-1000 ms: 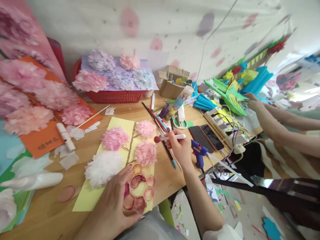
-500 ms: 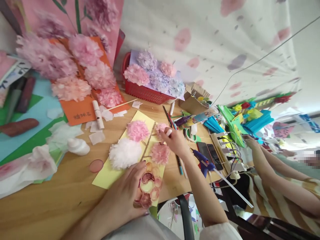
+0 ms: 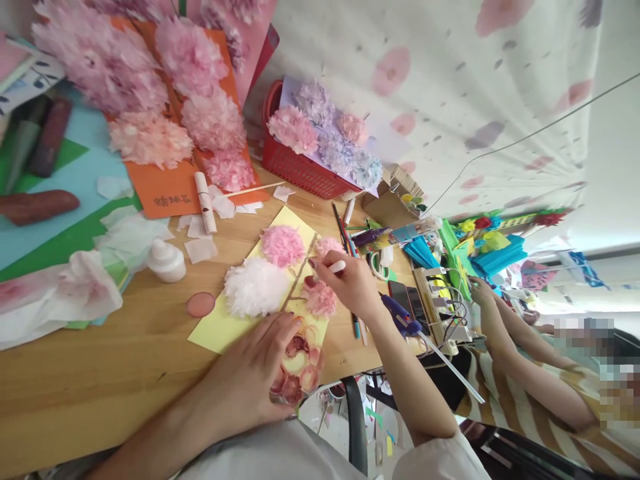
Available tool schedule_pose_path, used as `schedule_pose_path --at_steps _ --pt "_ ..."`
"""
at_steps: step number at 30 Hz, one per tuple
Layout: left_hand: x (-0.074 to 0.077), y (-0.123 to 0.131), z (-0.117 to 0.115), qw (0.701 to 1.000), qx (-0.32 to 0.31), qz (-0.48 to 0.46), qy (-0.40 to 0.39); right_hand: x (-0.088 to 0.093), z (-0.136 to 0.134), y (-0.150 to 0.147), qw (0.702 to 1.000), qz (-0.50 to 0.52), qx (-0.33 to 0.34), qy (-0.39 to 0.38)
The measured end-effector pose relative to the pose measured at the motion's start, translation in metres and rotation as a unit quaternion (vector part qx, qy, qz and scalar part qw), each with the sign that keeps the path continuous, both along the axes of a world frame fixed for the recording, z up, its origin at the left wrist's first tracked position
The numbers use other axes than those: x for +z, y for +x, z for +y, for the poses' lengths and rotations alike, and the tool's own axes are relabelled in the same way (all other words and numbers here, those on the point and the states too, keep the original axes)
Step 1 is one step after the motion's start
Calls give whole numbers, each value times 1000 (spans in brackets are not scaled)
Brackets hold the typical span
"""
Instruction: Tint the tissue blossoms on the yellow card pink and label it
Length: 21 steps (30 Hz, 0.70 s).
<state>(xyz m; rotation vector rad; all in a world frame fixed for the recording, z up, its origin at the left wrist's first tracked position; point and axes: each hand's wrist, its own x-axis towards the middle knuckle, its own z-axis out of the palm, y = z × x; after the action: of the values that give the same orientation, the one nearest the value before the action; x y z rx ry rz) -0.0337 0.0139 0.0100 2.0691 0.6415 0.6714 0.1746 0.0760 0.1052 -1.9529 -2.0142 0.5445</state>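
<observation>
My left hand (image 3: pixel 260 367) is wrapped round a palette (image 3: pixel 296 363) with round wells stained reddish brown, at the near edge of a yellow card (image 3: pixel 215 333). In my right hand (image 3: pixel 347 280) is a slim tool with a white rounded end (image 3: pixel 338 266); its working tip is hard to make out. This hand is over the card's right half, between an upper pink paper flower (image 3: pixel 327 245), partly covered, and a lower pink one (image 3: pixel 320 297). Left of the card's brown stem are another pink flower (image 3: pixel 283 245) and a white fluffy one (image 3: pixel 254 288).
A white bottle (image 3: pixel 167 261) and a pink disc (image 3: pixel 201 305) lie left of the card. Behind it stands a red basket (image 3: pixel 305 167) of paper flowers. To the right are pens, a blue glue gun (image 3: pixel 400 315) and a power strip (image 3: pixel 434 300). Another person's arms (image 3: pixel 505 333) show farther right.
The view has shifted slightly. My right hand has moved down from the upper right pink flower towards the lower one, tool still in it. My left hand keeps its hold on the palette.
</observation>
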Motion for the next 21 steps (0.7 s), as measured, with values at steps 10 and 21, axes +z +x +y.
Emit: schedule_pose_path --at_steps 10,21 --pt "9 -14 0 997 -20 29 -70 8 -22 3 995 -39 94 -12" --pt "0 -15 -3 998 -16 67 17 -1 -70 12 990 -17 -81 118"
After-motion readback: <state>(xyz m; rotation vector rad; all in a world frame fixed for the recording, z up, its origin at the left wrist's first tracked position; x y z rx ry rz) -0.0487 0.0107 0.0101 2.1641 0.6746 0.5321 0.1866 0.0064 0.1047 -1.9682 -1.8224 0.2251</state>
